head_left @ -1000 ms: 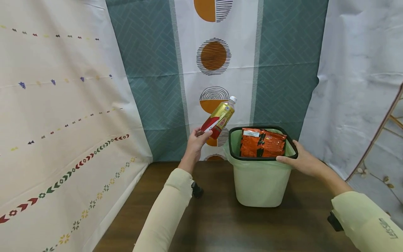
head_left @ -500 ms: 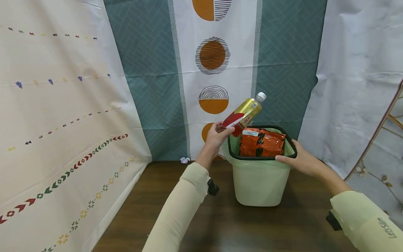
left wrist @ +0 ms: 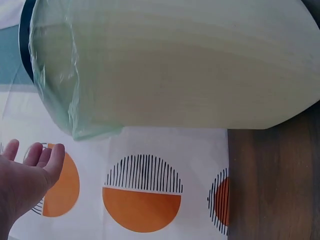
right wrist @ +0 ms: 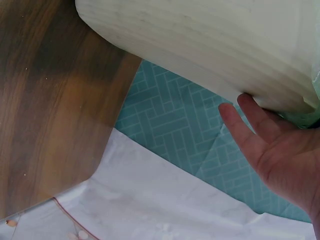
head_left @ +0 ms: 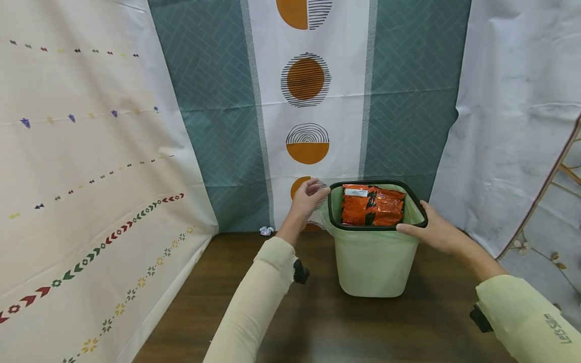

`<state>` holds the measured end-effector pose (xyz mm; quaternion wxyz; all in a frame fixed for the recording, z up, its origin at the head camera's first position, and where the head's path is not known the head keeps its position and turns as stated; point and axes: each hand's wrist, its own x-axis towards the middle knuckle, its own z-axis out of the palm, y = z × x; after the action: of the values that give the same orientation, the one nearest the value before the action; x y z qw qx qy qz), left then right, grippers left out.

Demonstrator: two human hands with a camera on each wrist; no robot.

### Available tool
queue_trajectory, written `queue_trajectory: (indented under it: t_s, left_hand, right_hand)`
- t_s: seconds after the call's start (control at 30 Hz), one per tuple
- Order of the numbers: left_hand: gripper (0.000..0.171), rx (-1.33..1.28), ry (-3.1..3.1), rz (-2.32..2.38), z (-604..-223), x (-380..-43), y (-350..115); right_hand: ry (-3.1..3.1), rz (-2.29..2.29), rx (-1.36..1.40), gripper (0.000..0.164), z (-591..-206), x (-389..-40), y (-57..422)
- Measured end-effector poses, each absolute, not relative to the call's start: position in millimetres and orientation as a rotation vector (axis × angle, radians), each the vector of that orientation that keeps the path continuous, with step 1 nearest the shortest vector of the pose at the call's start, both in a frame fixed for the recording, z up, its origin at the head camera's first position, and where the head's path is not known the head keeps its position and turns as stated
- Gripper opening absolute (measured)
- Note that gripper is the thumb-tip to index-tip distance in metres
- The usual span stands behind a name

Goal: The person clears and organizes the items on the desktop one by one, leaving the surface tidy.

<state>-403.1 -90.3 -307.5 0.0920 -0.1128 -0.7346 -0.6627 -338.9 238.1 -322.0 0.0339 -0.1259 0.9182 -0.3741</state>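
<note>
A pale green trash bin with a black rim and a thin green liner stands upright on the table. Inside its mouth lies an orange-red and black packet, near the top. My right hand holds the bin's right rim, thumb over the top edge and fingers along the outer wall. Just left of the rim, my left hand is held up with loosely bent fingers and nothing in them; the left wrist view shows this hand beside the liner's overhang. The bottle seen earlier is out of sight.
A small crumpled paper ball lies at the back of the brown wooden table, left of the bin. Patterned cloth hangs behind the table, with more cloth at both sides.
My left hand moved right with the bottle to the bin, then let go; the bottle is gone from view. The packet shifted slightly left. My right hand stayed on the rim.
</note>
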Motion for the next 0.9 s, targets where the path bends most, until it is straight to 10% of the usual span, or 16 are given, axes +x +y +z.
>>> queue_trajectory:
  t_s: [0.9]
  left_hand:
    - [0.053, -0.19, -2.204, -1.914, -317, -412, -136]
  right_hand:
    - [2.849, -1.152, -0.426, 0.116, -323, -338, 239]
